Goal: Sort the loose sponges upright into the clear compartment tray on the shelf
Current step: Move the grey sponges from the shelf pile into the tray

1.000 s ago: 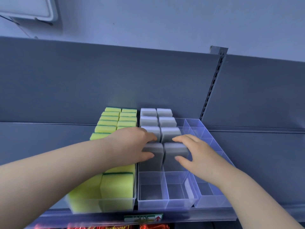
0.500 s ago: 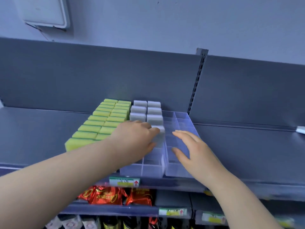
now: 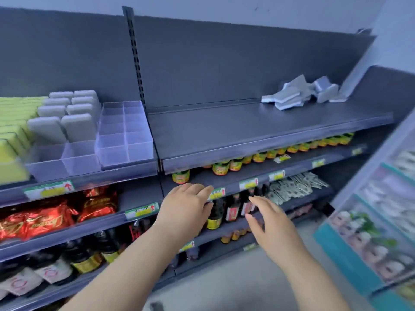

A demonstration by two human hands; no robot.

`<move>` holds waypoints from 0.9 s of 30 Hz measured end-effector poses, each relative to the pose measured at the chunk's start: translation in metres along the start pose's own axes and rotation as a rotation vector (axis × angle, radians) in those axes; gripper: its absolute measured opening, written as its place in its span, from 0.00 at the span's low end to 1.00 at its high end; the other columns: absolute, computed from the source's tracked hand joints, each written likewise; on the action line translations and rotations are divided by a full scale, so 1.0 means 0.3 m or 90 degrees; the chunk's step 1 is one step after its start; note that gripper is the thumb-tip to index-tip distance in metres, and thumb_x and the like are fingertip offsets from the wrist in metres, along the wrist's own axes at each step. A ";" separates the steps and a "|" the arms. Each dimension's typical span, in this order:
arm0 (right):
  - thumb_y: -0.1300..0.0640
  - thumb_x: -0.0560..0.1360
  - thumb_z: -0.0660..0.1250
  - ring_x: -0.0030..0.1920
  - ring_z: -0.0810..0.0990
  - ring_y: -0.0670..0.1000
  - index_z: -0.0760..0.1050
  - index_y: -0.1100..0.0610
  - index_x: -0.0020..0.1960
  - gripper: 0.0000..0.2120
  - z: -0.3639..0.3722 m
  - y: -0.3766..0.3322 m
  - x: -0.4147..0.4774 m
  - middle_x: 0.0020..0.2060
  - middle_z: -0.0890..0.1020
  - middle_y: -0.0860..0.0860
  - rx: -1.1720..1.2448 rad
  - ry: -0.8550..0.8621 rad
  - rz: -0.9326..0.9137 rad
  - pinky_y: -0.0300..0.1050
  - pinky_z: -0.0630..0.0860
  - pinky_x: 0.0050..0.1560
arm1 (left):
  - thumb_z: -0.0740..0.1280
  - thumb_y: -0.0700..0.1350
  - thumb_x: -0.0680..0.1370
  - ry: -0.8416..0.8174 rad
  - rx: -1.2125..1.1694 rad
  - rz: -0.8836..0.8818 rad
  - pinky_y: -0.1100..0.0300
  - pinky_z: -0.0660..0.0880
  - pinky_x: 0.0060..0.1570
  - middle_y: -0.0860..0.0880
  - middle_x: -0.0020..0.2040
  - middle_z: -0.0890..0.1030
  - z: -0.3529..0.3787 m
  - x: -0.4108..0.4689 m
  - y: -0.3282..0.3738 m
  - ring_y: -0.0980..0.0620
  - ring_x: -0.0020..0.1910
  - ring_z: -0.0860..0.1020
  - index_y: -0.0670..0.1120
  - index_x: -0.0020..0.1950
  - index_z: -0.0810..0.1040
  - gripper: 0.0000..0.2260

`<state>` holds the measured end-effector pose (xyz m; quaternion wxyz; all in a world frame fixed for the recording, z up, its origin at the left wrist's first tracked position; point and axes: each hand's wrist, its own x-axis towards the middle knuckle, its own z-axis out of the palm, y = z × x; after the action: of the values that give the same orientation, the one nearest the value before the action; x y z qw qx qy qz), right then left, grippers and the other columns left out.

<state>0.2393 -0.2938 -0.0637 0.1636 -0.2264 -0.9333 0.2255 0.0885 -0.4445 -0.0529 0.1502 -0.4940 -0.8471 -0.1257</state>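
grey sponges (image 3: 64,115) already stand upright in the tray (image 3: 125,140) at the left of the top shelf (image 3: 258,131), filling two columns of compartments – four rows deep, as far as the view shows – with yellow sponges (image 3: 15,122) packed just beside them on the left. the front compartments of those two grey columns look empty, and the clear section to the right holds nothing at all, so a good share of the tray is unfilled. the loose pile (image 3: 303,93) lies well apart, at the far right end of the same shelf – a jumble of grey-and-white sponges lying flat and tilted against one another. both hands are bare: the left hand (image 3: 186,209) and the right hand (image 3: 269,218) hover with fingers spread and nothing in them, in front of the lower shelves of bottles (image 3: 224,212), between tray and pile. by my reading the job is somewhere near half done; what is left is to fetch from the pile and stand each sponge in an empty compartment.
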 end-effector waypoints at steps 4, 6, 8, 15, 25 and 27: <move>0.53 0.77 0.62 0.67 0.67 0.49 0.68 0.54 0.68 0.20 -0.060 0.152 -0.110 0.65 0.71 0.48 -0.018 0.031 0.070 0.37 0.61 0.63 | 0.65 0.51 0.69 -0.040 -0.021 -0.003 0.54 0.79 0.40 0.51 0.45 0.83 0.076 0.020 0.141 0.47 0.44 0.82 0.48 0.55 0.82 0.17; 0.53 0.76 0.63 0.66 0.68 0.51 0.68 0.55 0.67 0.20 -0.081 0.214 -0.135 0.65 0.72 0.49 -0.021 0.040 0.103 0.38 0.62 0.63 | 0.63 0.52 0.71 -0.068 -0.037 0.012 0.51 0.79 0.40 0.51 0.46 0.83 0.123 0.041 0.197 0.46 0.45 0.81 0.47 0.56 0.81 0.17; 0.53 0.76 0.63 0.66 0.68 0.50 0.68 0.54 0.67 0.20 -0.086 0.251 -0.138 0.65 0.72 0.50 -0.025 0.043 0.111 0.37 0.62 0.62 | 0.61 0.53 0.73 -0.071 -0.032 0.028 0.52 0.80 0.39 0.51 0.45 0.83 0.157 0.056 0.227 0.46 0.44 0.81 0.47 0.55 0.82 0.17; 0.51 0.77 0.61 0.67 0.66 0.46 0.68 0.52 0.67 0.19 -0.096 0.486 -0.005 0.66 0.71 0.47 -0.032 -0.005 0.172 0.36 0.62 0.62 | 0.62 0.53 0.71 -0.099 -0.037 0.073 0.53 0.79 0.40 0.51 0.42 0.83 0.368 0.304 0.341 0.47 0.42 0.82 0.48 0.50 0.83 0.15; 0.49 0.77 0.60 0.67 0.64 0.44 0.67 0.49 0.68 0.19 -0.337 0.864 0.468 0.67 0.69 0.43 -0.097 0.027 0.182 0.35 0.61 0.62 | 0.69 0.50 0.72 0.014 -0.105 0.122 0.49 0.77 0.49 0.49 0.47 0.83 0.590 0.975 0.541 0.45 0.49 0.81 0.46 0.55 0.81 0.14; 0.49 0.77 0.60 0.67 0.64 0.43 0.66 0.49 0.68 0.20 -0.371 0.936 0.521 0.66 0.70 0.44 -0.109 0.036 0.179 0.32 0.58 0.62 | 0.73 0.49 0.70 0.009 -0.106 0.136 0.48 0.77 0.50 0.48 0.48 0.83 0.615 1.082 0.592 0.44 0.50 0.81 0.46 0.56 0.81 0.16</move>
<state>0.2508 0.0458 -0.0768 0.1370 -0.3740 -0.9033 0.1597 0.0683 -0.0331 -0.0889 0.1270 -0.5914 -0.7752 -0.1823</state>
